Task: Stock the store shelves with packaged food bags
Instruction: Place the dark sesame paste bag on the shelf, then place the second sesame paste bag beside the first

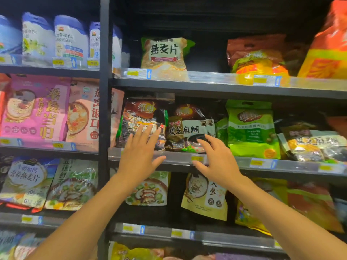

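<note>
Both my hands reach toward the middle shelf of a dark store rack. My left hand is spread open, fingertips touching the front of a dark brown sesame bag that stands upright. My right hand is open too, fingers apart, its fingertips at the lower edge of a black sesame paste bag beside the first. Neither hand holds anything. A green bag stands to the right of them.
An oat flake bag and orange bags stand on the shelf above. Pink bags fill the left bay behind a black upright post. Vegetable soup bags and a beige ginseng bag stand below.
</note>
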A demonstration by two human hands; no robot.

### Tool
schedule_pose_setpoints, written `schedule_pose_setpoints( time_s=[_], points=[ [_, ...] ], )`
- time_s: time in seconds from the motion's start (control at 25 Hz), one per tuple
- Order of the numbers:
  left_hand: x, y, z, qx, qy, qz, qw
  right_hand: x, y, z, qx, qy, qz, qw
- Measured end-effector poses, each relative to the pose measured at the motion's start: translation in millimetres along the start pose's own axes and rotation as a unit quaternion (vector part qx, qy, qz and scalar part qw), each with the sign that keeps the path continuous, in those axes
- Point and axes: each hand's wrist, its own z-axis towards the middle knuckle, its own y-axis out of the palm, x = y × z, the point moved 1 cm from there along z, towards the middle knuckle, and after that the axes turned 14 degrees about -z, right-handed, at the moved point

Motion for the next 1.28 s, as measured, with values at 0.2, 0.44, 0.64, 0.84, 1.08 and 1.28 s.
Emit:
schedule_pose_setpoints(
  time_s=[0.2,0.44,0.64,0.84,1.08,1.28],
  points=[
    [91.5,32.1,-19.6,-0.003,0.058,-0.018,0.998,74.5,-34.3,-83.2,-0.024,0.045,-0.051,0.997],
    [196.5,77.0,-29.6,-0.032,0.098,-0.069,0.992,164.9,-72.3,-155.6,-0.025,0.097,-0.085,0.991],
    [265.5,109.9,-12.2,-0.062,0.114,-0.111,0.985,232.6,-81.8,-180.5,-0.043,0.17,-0.103,0.979],
    [329.7,146.9,28.0,-0.055,0.134,-0.165,0.976,295.8,-80.5,-185.7,-0.027,0.208,-0.102,0.972],
    [394.0,198.6,100.8,-0.04,0.125,-0.22,0.967,383.3,-68.5,-159.8,-0.015,0.215,-0.12,0.969],
    [413.3,230.2,151.3,-0.061,0.041,-0.262,0.962,445.6,-47.6,-130.3,-0.007,0.236,-0.092,0.967]
  ],
)
